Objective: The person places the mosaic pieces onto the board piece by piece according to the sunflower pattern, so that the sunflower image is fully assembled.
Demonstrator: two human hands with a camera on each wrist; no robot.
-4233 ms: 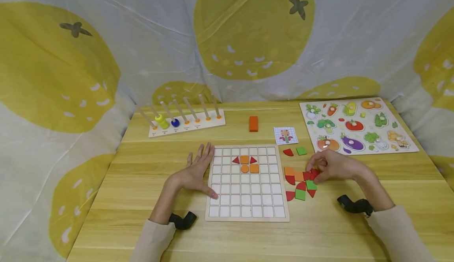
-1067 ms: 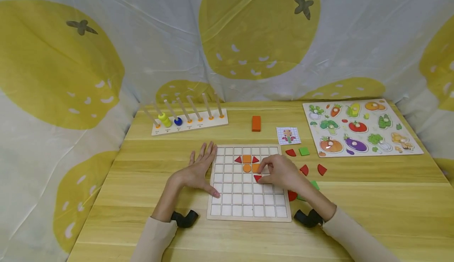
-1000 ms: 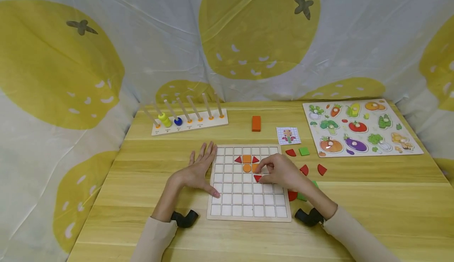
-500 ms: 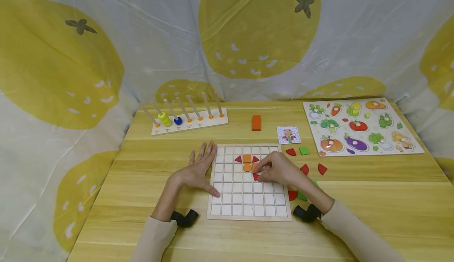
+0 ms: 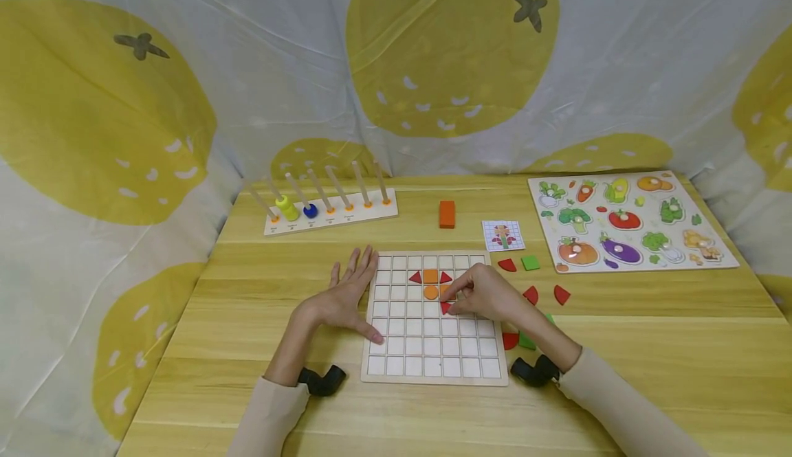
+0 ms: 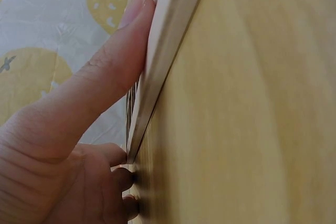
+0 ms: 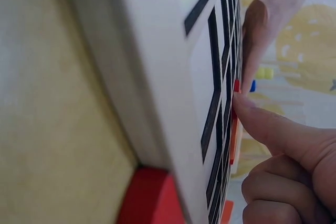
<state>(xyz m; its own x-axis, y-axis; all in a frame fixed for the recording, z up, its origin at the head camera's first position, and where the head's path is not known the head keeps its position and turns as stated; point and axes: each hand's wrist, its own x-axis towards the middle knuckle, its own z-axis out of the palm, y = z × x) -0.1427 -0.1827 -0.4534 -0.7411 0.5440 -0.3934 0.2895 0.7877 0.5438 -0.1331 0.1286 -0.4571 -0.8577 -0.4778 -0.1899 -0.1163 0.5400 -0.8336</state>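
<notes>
A white grid board lies in the middle of the table. On it sit two red triangles, an orange square and an orange circle. My right hand is over the board and pinches a red triangle with thumb and fingertips, one row below the orange pieces. In the right wrist view the thumb touches that red triangle. My left hand lies flat with straight fingers against the board's left edge. The left wrist view shows its thumb along the board's rim.
Loose red and green pieces lie right of the board, some hidden by my right arm. A pattern card, an orange block, a peg rack and a vegetable puzzle stand farther back.
My right hand left the loose pile and came onto the board with a red triangle. Over the last second it shifted the triangle slightly up and left. The left hand stayed put.
</notes>
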